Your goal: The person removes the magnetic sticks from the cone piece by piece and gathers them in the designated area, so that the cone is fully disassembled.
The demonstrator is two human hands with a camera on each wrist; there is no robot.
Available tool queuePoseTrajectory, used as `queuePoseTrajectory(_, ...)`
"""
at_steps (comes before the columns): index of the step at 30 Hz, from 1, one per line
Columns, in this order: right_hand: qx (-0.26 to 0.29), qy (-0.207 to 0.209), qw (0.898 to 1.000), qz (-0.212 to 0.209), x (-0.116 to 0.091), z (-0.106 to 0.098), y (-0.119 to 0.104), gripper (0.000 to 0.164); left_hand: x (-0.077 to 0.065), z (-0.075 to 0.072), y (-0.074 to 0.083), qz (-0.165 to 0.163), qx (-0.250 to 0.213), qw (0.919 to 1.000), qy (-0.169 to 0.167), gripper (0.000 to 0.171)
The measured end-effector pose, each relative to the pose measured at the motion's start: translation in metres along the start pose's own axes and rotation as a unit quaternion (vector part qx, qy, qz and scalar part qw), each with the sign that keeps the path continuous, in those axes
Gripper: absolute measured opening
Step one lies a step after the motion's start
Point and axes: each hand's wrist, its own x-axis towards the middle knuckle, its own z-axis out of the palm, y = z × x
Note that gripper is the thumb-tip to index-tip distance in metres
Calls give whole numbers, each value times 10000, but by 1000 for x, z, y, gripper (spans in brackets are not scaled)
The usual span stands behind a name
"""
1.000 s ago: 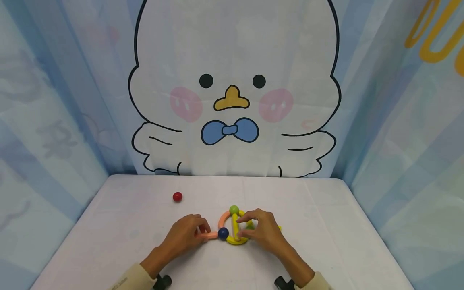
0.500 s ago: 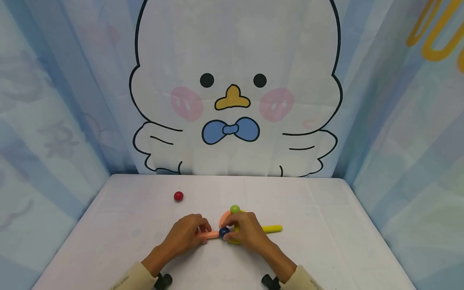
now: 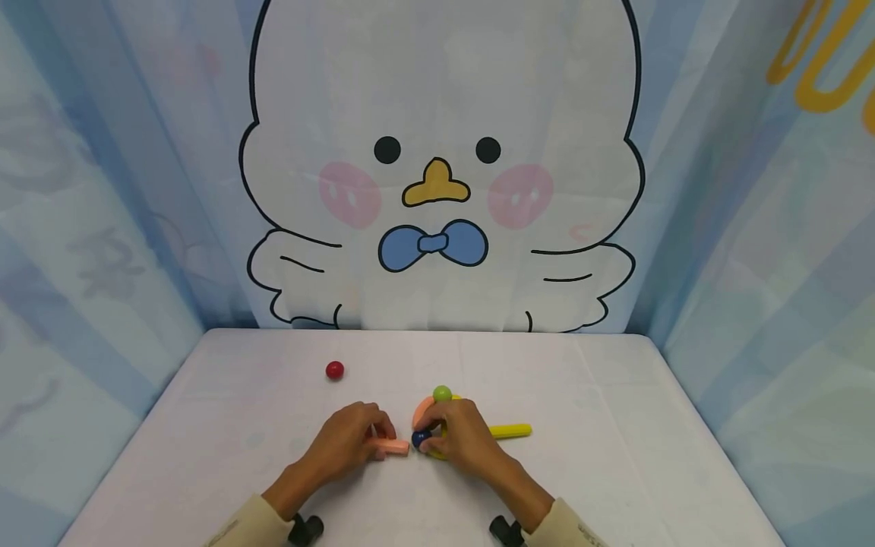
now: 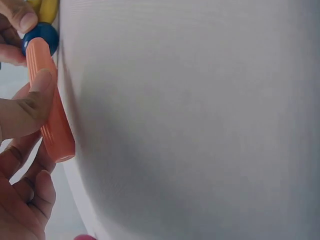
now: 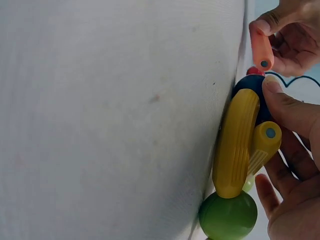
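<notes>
My left hand [image 3: 352, 444] pinches an orange rod [image 3: 393, 447] between thumb and fingers, low over the table. A narrow gap separates the rod's right end from a dark blue ball [image 3: 419, 439]. Thumb and fingers of my right hand [image 3: 468, 437] grip that ball. The ball belongs to a ring with an orange curved rod [image 3: 421, 411], a light green ball [image 3: 442, 393] and a yellow curved rod [image 5: 235, 145], which meets a darker green ball [image 5: 228, 217] in the right wrist view. My right hand hides much of the ring. Another yellow rod [image 5: 270, 132] lies beside the curved one.
A red ball [image 3: 334, 370] sits alone toward the back left of the white table [image 3: 581, 471]. A straight yellow rod [image 3: 513, 431] sticks out to the right from behind my right hand. A printed curtain [image 3: 437, 289] hangs behind the table's far edge.
My right hand has moved left from the yellow pieces and taken hold of the blue ball. The orange rod in my left hand has come apart from that ball, leaving a small gap.
</notes>
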Motion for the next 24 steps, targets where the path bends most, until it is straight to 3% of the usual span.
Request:
queuePoseTrajectory(7, -5, 3, 10000, 11, 0, 0, 0, 25, -12, -17, -4, -195, -67, 9997, 131, 34)
queuePoseTrajectory(17, 70, 7, 10000, 34, -1, 0, -2, 24, -36, -39, -22, -1097, -146, 9939, 6, 33)
queuePoseTrajectory(24, 86, 29, 9999, 50, -1, 0, 0, 25, -51, -50, -39, -1368, -68, 9906, 17, 32)
